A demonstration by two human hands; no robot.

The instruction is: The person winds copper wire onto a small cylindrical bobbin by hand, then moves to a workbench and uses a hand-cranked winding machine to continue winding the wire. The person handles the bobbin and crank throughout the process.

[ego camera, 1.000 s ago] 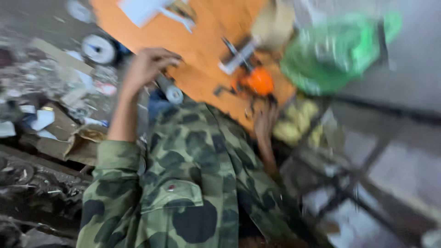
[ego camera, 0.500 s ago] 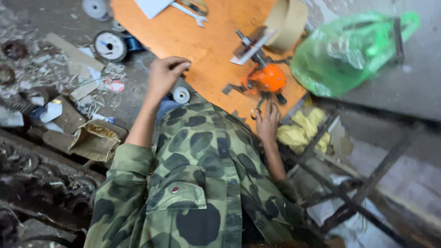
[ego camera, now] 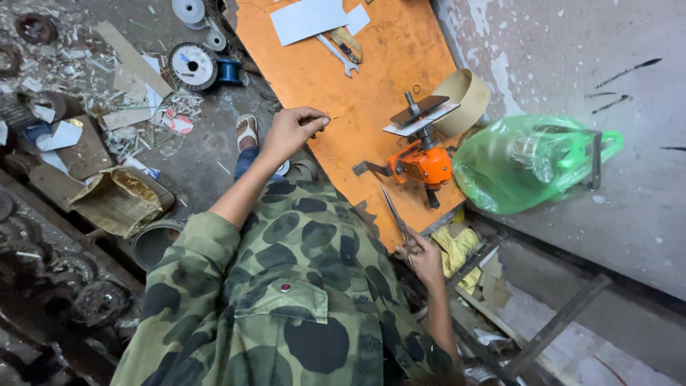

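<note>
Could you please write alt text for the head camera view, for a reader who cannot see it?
A person in a camouflage shirt pinches the orange board's edge with the left hand and holds scissors in the right hand, beside an orange clamp tool.

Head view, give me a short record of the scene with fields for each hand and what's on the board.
left hand: fingers pinched at the edge of the orange board
right hand: holds a thin metal rod
on board: orange tool, wrench, white sheet, tape roll
beside board: green bag
floor: wire spools, scraps
</note>
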